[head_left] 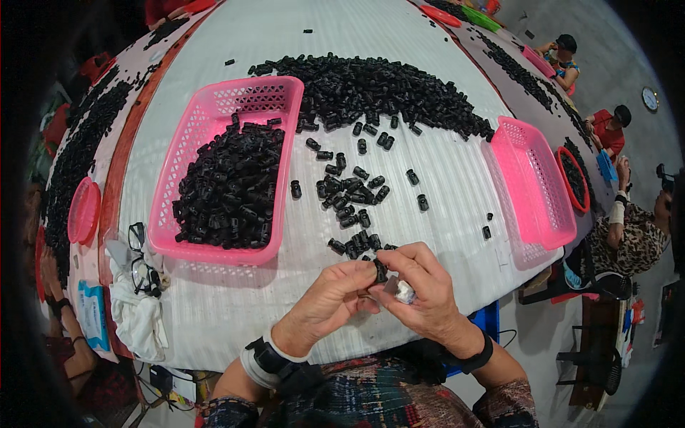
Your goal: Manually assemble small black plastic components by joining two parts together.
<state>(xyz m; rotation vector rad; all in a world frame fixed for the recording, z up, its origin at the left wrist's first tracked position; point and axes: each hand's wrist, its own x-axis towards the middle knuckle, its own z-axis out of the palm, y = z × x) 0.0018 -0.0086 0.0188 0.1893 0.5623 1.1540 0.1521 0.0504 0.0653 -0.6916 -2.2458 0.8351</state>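
Note:
Between the fingertips of both hands is a small black plastic cord lock, partly covered by the fingers. My left hand pinches it from the left with thumb and forefinger. From the other side, my right hand closes on the same piece, and a crumpled white scrap sits tucked in its palm. Just beyond the fingertips lies a loose group of cord locks on the white table covering. To the left, a pink basket holds a heap of these black pieces.
A long pile of cord locks curves across the back. At right stands a second pink basket, its bottom showing. Eyeglasses, a white cloth and a blue-and-white packet lie at left. Other people sit along both sides.

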